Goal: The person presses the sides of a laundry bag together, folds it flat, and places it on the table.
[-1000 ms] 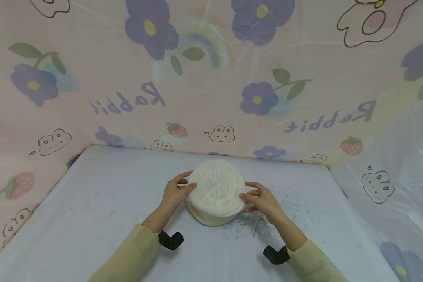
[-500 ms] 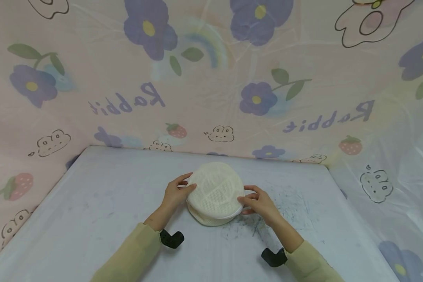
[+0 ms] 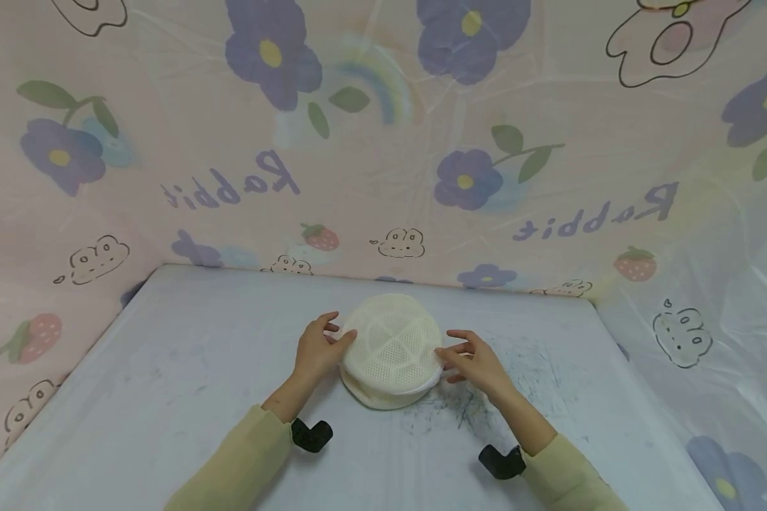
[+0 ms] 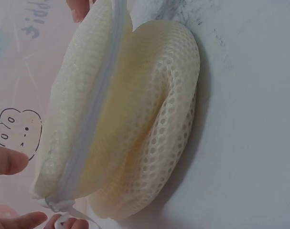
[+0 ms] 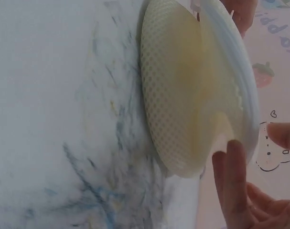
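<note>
A round, cream mesh laundry bag (image 3: 393, 348) stands on the table, its top panel above a lower, folded mesh part. A pale zipper band (image 4: 94, 105) runs round the upper rim, with a white pull or cord (image 4: 63, 210) at one end. My left hand (image 3: 317, 350) is at the bag's left side, thumb near the rim and fingers a little apart from it. My right hand (image 3: 479, 364) is at the right side; in the right wrist view its fingers (image 5: 235, 176) are extended by the rim, and its thumb stands off the bag.
The white table (image 3: 230, 319) has dark smudges (image 3: 466, 411) right of the bag. A patterned curtain (image 3: 371, 156) rises behind and at both sides. Black curved pieces (image 3: 313, 435) show at the sleeve cuffs.
The bag's top has settled slightly lower. My left fingers have come off the rim, and my right hand, after a small shift left, has drawn back to the right.
</note>
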`<action>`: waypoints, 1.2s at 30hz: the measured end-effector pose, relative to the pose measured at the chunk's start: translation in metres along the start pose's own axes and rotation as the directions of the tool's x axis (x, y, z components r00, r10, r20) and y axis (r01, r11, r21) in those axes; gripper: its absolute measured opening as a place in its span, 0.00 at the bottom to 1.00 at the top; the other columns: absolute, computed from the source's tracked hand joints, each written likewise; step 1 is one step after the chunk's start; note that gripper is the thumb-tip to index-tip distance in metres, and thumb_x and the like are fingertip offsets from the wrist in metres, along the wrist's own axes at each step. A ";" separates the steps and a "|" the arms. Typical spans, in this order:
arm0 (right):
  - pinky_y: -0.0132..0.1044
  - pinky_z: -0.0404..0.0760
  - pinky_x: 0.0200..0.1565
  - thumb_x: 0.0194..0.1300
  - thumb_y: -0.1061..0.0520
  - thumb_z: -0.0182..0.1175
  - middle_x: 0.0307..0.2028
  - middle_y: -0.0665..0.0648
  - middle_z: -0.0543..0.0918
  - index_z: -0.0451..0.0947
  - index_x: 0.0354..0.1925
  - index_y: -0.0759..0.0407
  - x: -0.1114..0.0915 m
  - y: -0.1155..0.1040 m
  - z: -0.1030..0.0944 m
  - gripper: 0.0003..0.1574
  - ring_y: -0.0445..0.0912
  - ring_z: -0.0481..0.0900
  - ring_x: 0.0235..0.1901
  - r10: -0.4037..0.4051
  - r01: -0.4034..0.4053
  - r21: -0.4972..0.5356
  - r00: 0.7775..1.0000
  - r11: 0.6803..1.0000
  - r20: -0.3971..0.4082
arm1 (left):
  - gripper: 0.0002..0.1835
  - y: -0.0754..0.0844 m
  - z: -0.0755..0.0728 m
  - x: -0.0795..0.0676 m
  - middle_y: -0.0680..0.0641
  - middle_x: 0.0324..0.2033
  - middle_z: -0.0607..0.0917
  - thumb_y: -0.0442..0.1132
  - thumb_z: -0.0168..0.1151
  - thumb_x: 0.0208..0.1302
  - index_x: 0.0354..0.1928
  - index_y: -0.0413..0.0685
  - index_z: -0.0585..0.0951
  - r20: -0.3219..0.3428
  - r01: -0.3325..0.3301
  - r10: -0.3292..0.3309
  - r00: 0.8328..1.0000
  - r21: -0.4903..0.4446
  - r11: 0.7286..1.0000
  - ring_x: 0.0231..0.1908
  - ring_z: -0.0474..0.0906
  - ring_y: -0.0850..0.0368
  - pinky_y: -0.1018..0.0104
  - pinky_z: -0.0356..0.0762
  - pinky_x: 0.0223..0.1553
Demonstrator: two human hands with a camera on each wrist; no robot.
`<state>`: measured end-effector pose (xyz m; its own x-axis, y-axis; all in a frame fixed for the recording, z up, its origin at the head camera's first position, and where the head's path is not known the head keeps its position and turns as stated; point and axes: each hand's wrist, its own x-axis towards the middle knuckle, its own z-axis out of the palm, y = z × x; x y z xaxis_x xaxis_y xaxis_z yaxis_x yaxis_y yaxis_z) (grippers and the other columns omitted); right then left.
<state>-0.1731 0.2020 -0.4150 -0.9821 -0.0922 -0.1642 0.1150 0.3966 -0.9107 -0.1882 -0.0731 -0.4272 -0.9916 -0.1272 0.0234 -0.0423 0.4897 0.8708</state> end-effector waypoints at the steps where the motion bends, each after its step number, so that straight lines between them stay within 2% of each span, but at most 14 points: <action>1: 0.44 0.85 0.35 0.64 0.51 0.62 0.47 0.66 0.80 0.63 0.66 0.62 0.001 0.000 0.000 0.37 0.50 0.84 0.37 -0.006 0.005 -0.010 1.000 1.000 -0.011 | 0.30 0.000 0.000 -0.001 0.36 0.47 0.78 0.45 0.64 0.61 0.62 0.37 0.72 -0.008 -0.021 0.022 1.000 0.019 1.000 0.39 0.77 0.48 0.64 0.74 0.35; 6: 0.43 0.85 0.37 0.64 0.50 0.63 0.49 0.65 0.79 0.66 0.64 0.59 0.002 -0.001 0.000 0.35 0.53 0.82 0.43 -0.094 0.084 -0.126 0.993 0.988 -0.072 | 0.30 0.001 -0.002 -0.005 0.35 0.51 0.75 0.46 0.62 0.62 0.62 0.36 0.71 -0.025 -0.127 0.132 0.991 0.131 0.983 0.47 0.76 0.42 0.52 0.75 0.43; 8: 0.43 0.84 0.39 0.64 0.50 0.64 0.49 0.65 0.79 0.67 0.63 0.59 0.002 -0.002 0.002 0.34 0.54 0.81 0.45 -0.165 0.141 -0.210 0.981 0.968 -0.103 | 0.30 0.003 -0.002 -0.007 0.34 0.54 0.73 0.46 0.62 0.62 0.63 0.36 0.71 -0.028 -0.179 0.187 0.982 0.183 0.967 0.51 0.74 0.40 0.48 0.76 0.47; 10: 0.43 0.82 0.40 0.63 0.50 0.64 0.49 0.64 0.79 0.69 0.62 0.60 0.002 -0.003 0.005 0.32 0.55 0.80 0.46 -0.256 0.210 -0.291 0.958 0.933 -0.131 | 0.30 0.004 -0.002 -0.010 0.33 0.55 0.72 0.46 0.62 0.62 0.63 0.36 0.71 -0.028 -0.234 0.248 0.968 0.233 0.944 0.53 0.73 0.38 0.46 0.76 0.48; 14: 0.47 0.81 0.42 0.63 0.52 0.64 0.51 0.65 0.77 0.71 0.59 0.63 0.004 -0.002 0.009 0.30 0.56 0.78 0.47 -0.451 0.350 -0.436 0.880 0.829 -0.151 | 0.32 0.008 -0.001 -0.014 0.33 0.58 0.71 0.48 0.62 0.62 0.63 0.37 0.70 -0.010 -0.342 0.363 0.932 0.314 0.886 0.56 0.71 0.36 0.43 0.73 0.52; 18: 0.53 0.78 0.49 0.62 0.51 0.64 0.54 0.67 0.75 0.71 0.60 0.64 0.008 0.000 0.012 0.31 0.60 0.75 0.52 -0.609 0.441 -0.584 0.785 0.682 -0.118 | 0.34 0.008 0.001 -0.016 0.32 0.63 0.67 0.51 0.59 0.64 0.66 0.38 0.68 0.032 -0.422 0.445 0.895 0.386 0.820 0.62 0.65 0.34 0.41 0.65 0.60; 20: 0.57 0.75 0.54 0.62 0.51 0.65 0.56 0.69 0.74 0.71 0.61 0.65 0.010 -0.001 0.013 0.33 0.62 0.73 0.55 -0.669 0.476 -0.637 0.738 0.607 -0.086 | 0.35 0.008 0.001 -0.017 0.32 0.66 0.63 0.53 0.56 0.65 0.67 0.40 0.66 0.057 -0.443 0.464 0.884 0.420 0.792 0.65 0.61 0.33 0.39 0.59 0.64; 22: 0.60 0.70 0.58 0.61 0.51 0.64 0.59 0.69 0.73 0.70 0.62 0.65 0.011 -0.001 0.014 0.35 0.64 0.70 0.60 -0.703 0.497 -0.667 0.709 0.555 -0.055 | 0.36 0.009 0.001 -0.017 0.32 0.69 0.60 0.55 0.54 0.65 0.70 0.43 0.64 0.079 -0.454 0.472 0.878 0.452 0.768 0.68 0.56 0.34 0.38 0.53 0.67; 25: 0.62 0.62 0.63 0.63 0.47 0.62 0.64 0.69 0.70 0.67 0.66 0.62 0.011 -0.001 0.015 0.38 0.64 0.63 0.66 -0.710 0.510 -0.685 0.704 0.520 -0.015 | 0.37 0.010 0.001 -0.018 0.34 0.72 0.54 0.57 0.51 0.66 0.72 0.48 0.61 0.116 -0.460 0.465 0.878 0.480 0.747 0.72 0.48 0.35 0.38 0.43 0.69; 33: 0.61 0.43 0.70 0.67 0.38 0.53 0.72 0.63 0.57 0.58 0.72 0.53 0.013 -0.001 0.016 0.42 0.62 0.47 0.73 -0.665 0.515 -0.716 0.741 0.472 0.094 | 0.39 0.010 0.001 -0.019 0.37 0.75 0.42 0.62 0.45 0.68 0.75 0.54 0.53 0.219 -0.467 0.416 0.883 0.516 0.718 0.74 0.33 0.39 0.35 0.31 0.69; 36: 0.61 0.37 0.70 0.68 0.35 0.51 0.75 0.60 0.50 0.54 0.74 0.49 0.013 -0.001 0.016 0.43 0.60 0.41 0.75 -0.631 0.509 -0.728 0.764 0.459 0.136 | 0.40 0.009 0.001 -0.019 0.37 0.75 0.40 0.64 0.44 0.68 0.76 0.55 0.51 0.254 -0.473 0.401 0.880 0.525 0.707 0.74 0.29 0.40 0.34 0.29 0.68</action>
<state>-0.1837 0.1858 -0.4219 -0.8022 -0.4450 0.3980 -0.5558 0.8000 -0.2258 -0.1698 -0.0652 -0.4201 -0.9209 0.3033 0.2448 0.3753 0.8596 0.3467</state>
